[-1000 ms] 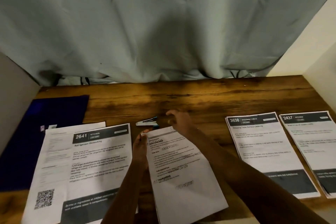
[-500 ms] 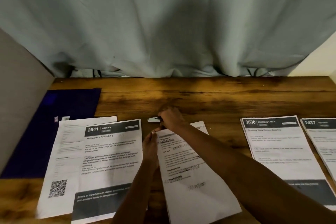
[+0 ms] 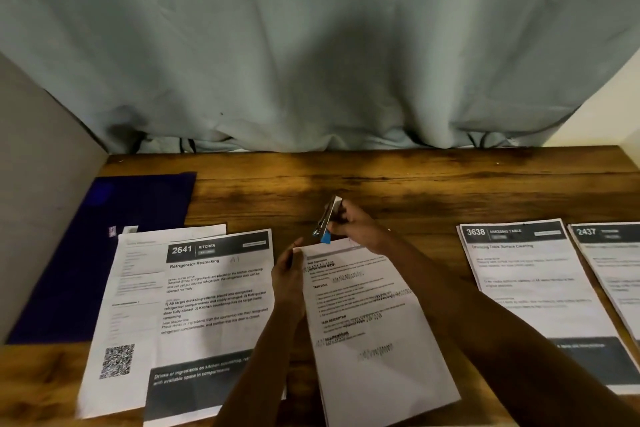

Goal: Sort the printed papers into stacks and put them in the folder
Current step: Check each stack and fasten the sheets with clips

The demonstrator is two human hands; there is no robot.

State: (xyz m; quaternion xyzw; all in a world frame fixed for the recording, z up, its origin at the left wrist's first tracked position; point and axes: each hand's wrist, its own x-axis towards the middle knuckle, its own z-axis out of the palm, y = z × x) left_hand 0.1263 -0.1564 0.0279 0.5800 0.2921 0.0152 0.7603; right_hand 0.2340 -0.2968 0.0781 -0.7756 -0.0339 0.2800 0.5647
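Now left fingers (image 3: 295, 251) pinch the paper stack (image 3: 370, 326) by its top-left corner.

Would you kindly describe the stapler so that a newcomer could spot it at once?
On the wooden table, look to the middle, just beyond the top of the centre sheet. There the right hand holds the stapler tilted. It is the only small silvery thing there, blue-tipped.

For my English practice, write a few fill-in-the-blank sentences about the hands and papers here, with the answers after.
1. The right hand grips a small ____.
2. The left hand holds the top ____ corner of the middle papers.
3. Sheet 2641 is headed ____.
4. The DRESSING TABLE sheet bears number ____.
Answers: stapler, left, KITCHEN, 3638.
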